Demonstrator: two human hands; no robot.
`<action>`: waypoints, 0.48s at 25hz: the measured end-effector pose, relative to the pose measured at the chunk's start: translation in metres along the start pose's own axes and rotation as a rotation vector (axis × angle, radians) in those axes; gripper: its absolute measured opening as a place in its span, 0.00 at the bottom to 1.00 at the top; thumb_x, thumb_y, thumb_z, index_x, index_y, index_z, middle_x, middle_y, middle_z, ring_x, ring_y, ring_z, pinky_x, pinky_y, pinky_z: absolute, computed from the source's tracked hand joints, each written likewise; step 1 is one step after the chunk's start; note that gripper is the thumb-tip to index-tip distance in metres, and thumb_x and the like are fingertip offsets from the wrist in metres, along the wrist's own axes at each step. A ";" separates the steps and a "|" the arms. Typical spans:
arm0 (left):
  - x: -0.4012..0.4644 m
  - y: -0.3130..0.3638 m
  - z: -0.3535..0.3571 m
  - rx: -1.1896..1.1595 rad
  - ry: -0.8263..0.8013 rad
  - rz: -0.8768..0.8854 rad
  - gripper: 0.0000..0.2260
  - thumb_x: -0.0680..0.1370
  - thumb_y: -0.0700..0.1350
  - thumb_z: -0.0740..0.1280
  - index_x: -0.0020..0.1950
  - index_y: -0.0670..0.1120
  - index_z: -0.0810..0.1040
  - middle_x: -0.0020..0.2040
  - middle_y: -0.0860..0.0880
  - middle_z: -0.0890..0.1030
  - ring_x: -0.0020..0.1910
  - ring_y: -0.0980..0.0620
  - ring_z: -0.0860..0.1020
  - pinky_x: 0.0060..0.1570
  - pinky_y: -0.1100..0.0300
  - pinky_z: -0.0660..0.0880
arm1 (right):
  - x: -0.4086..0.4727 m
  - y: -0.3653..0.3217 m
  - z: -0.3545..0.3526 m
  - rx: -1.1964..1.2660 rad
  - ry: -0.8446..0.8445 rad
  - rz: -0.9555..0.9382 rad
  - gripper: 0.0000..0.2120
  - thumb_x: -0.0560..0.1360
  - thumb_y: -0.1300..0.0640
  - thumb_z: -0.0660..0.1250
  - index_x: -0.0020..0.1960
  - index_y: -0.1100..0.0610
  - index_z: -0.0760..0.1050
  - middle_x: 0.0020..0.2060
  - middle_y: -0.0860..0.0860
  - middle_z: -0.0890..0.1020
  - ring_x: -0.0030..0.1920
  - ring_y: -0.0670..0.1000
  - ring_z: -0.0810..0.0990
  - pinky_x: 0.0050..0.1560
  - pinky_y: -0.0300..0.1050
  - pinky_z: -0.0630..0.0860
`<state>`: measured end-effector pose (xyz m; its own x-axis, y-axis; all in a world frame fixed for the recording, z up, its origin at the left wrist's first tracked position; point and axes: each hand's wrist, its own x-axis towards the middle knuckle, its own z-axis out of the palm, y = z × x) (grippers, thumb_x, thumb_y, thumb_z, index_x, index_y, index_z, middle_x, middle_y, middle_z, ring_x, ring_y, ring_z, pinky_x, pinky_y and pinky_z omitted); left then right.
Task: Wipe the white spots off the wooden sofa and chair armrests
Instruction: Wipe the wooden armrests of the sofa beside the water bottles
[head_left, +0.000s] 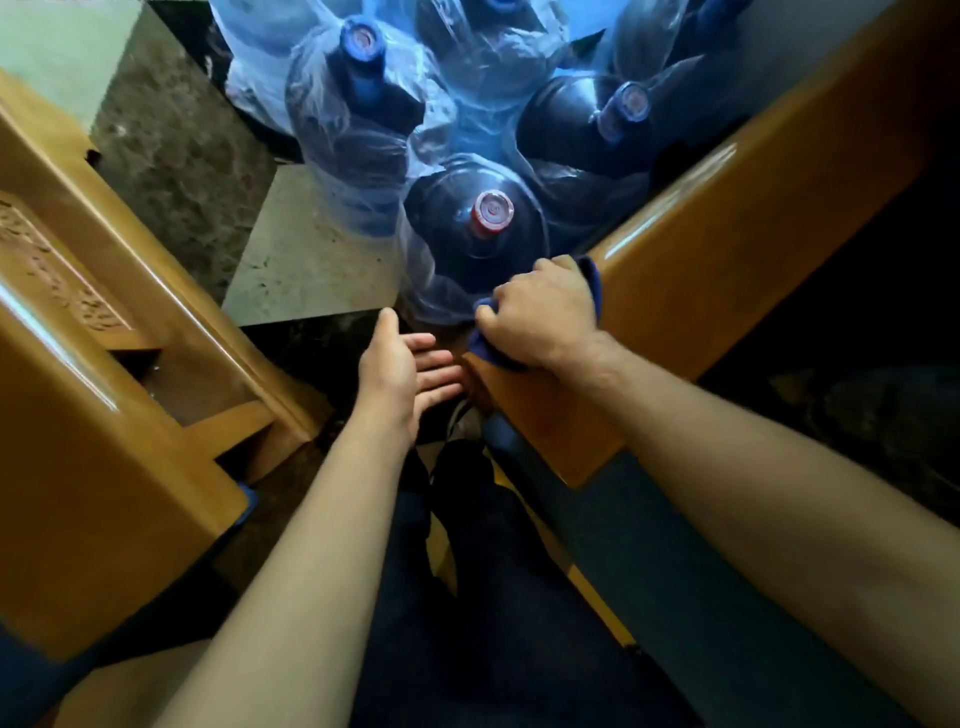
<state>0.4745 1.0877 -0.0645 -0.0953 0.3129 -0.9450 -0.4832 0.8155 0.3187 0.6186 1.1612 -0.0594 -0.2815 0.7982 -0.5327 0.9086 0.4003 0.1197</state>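
A glossy wooden armrest (691, 270) runs from the middle of the view up to the right. My right hand (540, 317) presses a dark blue cloth (485, 348) onto the near end of that armrest, fingers closed over it. My left hand (400, 364) hovers just left of the armrest's end, palm turned right, fingers apart, holding nothing. A second wooden armrest (104, 395), on a carved chair, stands at the left. I cannot make out white spots on either armrest.
Several large water jugs (483, 228) wrapped in clear plastic stand on the floor right beyond the armrest's end. A narrow gap of tiled floor (311, 260) lies between the two pieces of furniture. My dark trousers (493, 597) fill the bottom middle.
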 end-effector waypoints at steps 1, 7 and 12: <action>0.003 0.003 0.000 0.051 0.036 0.032 0.24 0.84 0.60 0.52 0.49 0.42 0.76 0.49 0.38 0.81 0.44 0.40 0.82 0.47 0.47 0.79 | -0.020 -0.014 0.010 0.112 0.143 -0.009 0.20 0.78 0.43 0.59 0.48 0.55 0.85 0.47 0.54 0.87 0.53 0.61 0.81 0.61 0.54 0.69; 0.007 0.015 0.030 0.423 0.008 0.232 0.22 0.75 0.64 0.56 0.45 0.48 0.79 0.47 0.46 0.83 0.51 0.45 0.80 0.54 0.49 0.73 | -0.153 -0.019 0.112 0.118 0.482 -0.197 0.25 0.80 0.55 0.68 0.76 0.45 0.71 0.80 0.52 0.66 0.80 0.63 0.62 0.78 0.63 0.63; 0.003 0.014 0.088 1.134 -0.209 0.577 0.24 0.78 0.58 0.48 0.52 0.41 0.74 0.54 0.38 0.82 0.56 0.36 0.79 0.59 0.42 0.73 | -0.157 0.008 0.129 0.419 0.488 0.205 0.30 0.81 0.39 0.61 0.81 0.40 0.61 0.83 0.51 0.59 0.83 0.59 0.54 0.80 0.64 0.57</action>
<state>0.5443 1.1427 -0.0566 0.1454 0.7425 -0.6539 0.5971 0.4611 0.6564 0.7100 0.9809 -0.0829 -0.1089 0.9907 -0.0821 0.9737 0.0897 -0.2093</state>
